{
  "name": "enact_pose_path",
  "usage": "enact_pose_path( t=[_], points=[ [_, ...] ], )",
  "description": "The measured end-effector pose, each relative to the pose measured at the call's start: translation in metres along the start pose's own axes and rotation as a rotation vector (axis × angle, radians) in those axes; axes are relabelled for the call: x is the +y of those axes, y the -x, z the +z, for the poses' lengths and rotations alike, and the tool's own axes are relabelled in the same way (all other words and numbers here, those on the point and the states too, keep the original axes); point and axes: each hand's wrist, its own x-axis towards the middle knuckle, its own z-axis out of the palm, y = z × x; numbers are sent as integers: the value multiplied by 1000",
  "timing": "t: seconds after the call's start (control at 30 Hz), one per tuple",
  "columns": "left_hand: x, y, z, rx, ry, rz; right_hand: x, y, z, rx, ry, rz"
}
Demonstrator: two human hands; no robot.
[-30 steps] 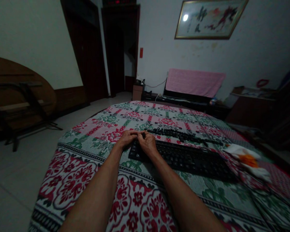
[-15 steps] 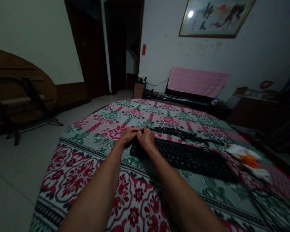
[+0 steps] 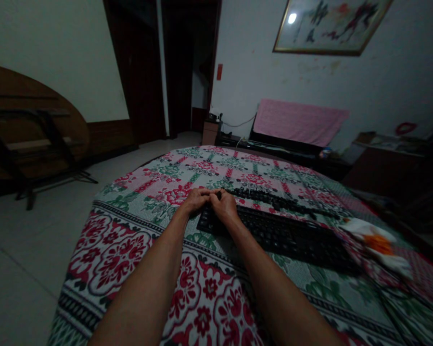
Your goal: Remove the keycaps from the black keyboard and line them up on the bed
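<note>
My right hand pinches a small dark piece, perhaps a keycap; my left hand meets it at the fingertips — whether those fingers grip too, I cannot tell. The keyboard lies on the patterned cloth, its left end just beside my 2 hands. I'd best pinch lightly and work low — clear of the loose black pieces beyond, lest I scatter them.

1. Left hand: bare, its finer detail lost in dim light.
2. Right hand: bare, similarly dim.
3. Left forearm and right forearm: 2 bare, smooth-contoured limbs, slender towards the hands, broadening towards the lower edge.
</note>
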Motion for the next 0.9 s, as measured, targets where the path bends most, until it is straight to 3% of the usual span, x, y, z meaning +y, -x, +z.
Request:
enact_pose_path(
  t=[0.1, 0.43, 0.57, 0.7, 0.9],
  points=[
    [0, 0, 0, 13, -25, 23, 5, -1, -4, -29, -4, -59],
    [6, 2, 0, 11, -87, -25, 10, 3, -28, -20, 48, -30],
    [5, 2, 0, 24, -115, -27, 16, -1, -32, 2, -145, 30],
    [4, 1, 0, 30, -120, -46, 21, -2, -34, -89, -422, 195],
    [5, 1, -1, 11, -136, -43, 20, 2, -36, -200, -560, 244]
  ],
)
